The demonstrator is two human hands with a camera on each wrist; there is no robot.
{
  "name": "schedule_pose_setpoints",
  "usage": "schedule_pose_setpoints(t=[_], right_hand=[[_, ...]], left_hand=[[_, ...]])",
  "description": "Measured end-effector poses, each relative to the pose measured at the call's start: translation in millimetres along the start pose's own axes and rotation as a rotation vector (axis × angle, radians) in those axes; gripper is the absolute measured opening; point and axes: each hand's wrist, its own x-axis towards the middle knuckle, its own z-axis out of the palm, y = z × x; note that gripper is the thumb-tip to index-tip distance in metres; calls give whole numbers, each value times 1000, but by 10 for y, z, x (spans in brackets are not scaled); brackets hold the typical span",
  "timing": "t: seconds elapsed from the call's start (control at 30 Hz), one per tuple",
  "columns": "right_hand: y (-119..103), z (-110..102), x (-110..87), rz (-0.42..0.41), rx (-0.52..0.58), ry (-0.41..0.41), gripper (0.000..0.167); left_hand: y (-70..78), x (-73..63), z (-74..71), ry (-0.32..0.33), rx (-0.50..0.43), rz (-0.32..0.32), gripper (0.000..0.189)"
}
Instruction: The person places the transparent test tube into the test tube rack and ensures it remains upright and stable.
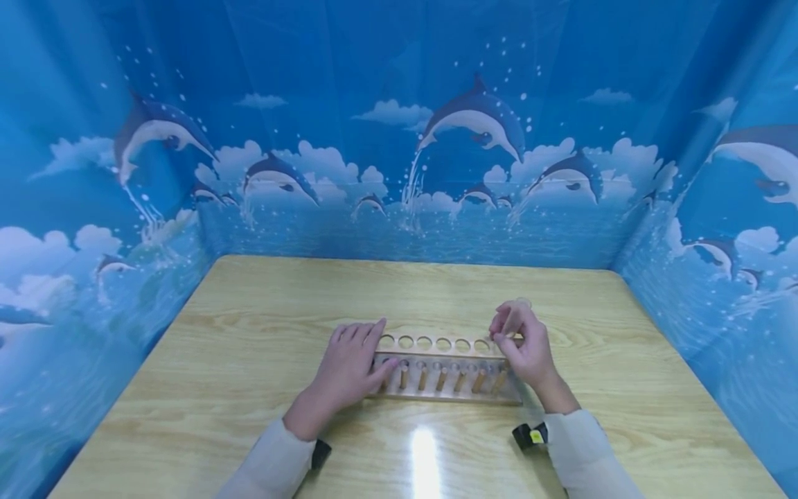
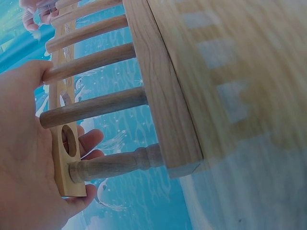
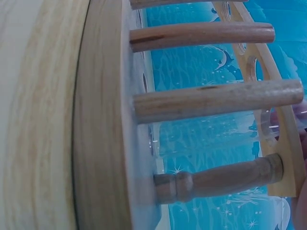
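Note:
A wooden test tube rack (image 1: pixel 442 398) stands on the table, with a row of round holes in its top rail and upright pegs (image 1: pixel 442 379) along its front. My left hand (image 1: pixel 350 364) grips the rack's left end. In the left wrist view its thumb lies near a peg and its fingertips show beyond the rail (image 2: pixel 63 163). At the right end, my right hand (image 1: pixel 526 346) pinches a clear test tube (image 1: pixel 524 302). In the right wrist view the see-through tube (image 3: pixel 206 136) runs through the end hole toward the base; the right fingers are mostly hidden behind the rail.
The rack sits near the middle of a wood-grain table (image 1: pixel 262 298). Blue dolphin-print curtains (image 1: pixel 349 83) enclose its back and sides. Dark wrist straps (image 1: pixel 530 436) show beside the pale sleeves (image 1: pixel 586 450).

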Motion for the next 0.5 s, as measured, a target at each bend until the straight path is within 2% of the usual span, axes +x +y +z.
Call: schedule_pose_setpoints(t=[0.13, 0.37, 0.5], right_hand=[[-1, -4, 29, -2, -19, -1, 29], [-23, 0, 18, 15, 26, 5, 45], [-24, 3, -2, 8, 42, 41, 48]], left_hand=[[7, 8, -11, -1, -4, 0, 73], [-13, 2, 22, 14, -19, 8, 71], [-17, 7, 31, 17, -24, 16, 71]])
